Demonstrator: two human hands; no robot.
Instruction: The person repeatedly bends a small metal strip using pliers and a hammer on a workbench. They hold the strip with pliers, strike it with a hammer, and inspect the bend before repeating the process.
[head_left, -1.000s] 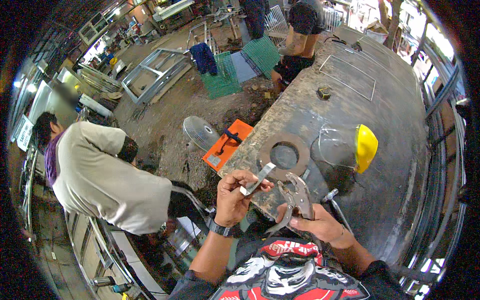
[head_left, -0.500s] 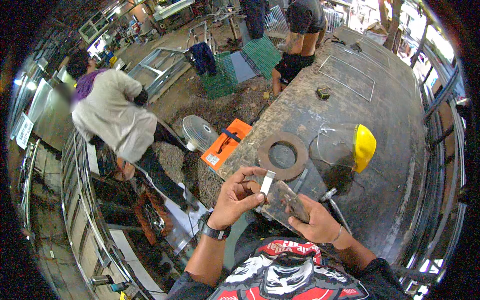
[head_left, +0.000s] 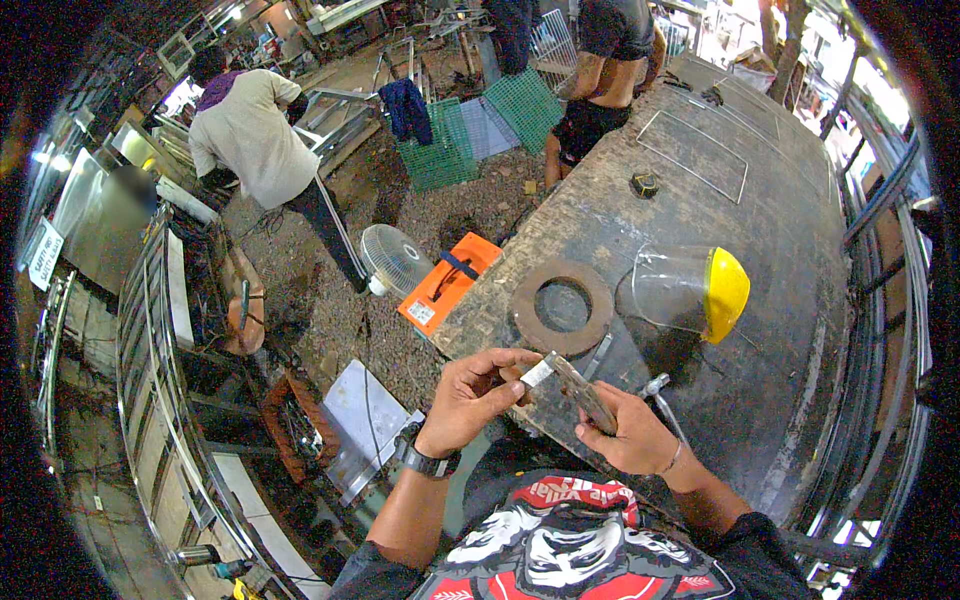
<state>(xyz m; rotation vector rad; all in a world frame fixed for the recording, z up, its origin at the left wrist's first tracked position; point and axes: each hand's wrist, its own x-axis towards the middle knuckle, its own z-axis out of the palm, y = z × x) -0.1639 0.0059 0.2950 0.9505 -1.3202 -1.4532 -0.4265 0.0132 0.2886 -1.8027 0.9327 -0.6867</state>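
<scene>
My left hand [head_left: 468, 405], with a dark watch on its wrist, pinches a small bright metal strip [head_left: 538, 374] between thumb and fingers. Wrapped round a flat, worn grey-brown bar [head_left: 584, 392] is my right hand [head_left: 637, 432]. The far end of the bar meets the strip, apparently touching it, above the near edge of the worktable [head_left: 770, 400]. Just beyond my hands a thick rusty ring [head_left: 528, 318] lies flat on the table. A hammer [head_left: 656, 385] rests by my right hand, its handle partly hidden.
A face shield with a yellow crown [head_left: 727, 295] lies right of the ring; a tape measure [head_left: 645, 185] sits farther back. Along the table's left edge are an orange case [head_left: 470, 262] and a fan [head_left: 398, 258]. One person [head_left: 255, 135] bends at the left; another [head_left: 600, 75] is beyond the table.
The bar and strip have come together; earlier a gap lay between them and the strip stood more upright. The person at the left has moved farther off, away from the fan.
</scene>
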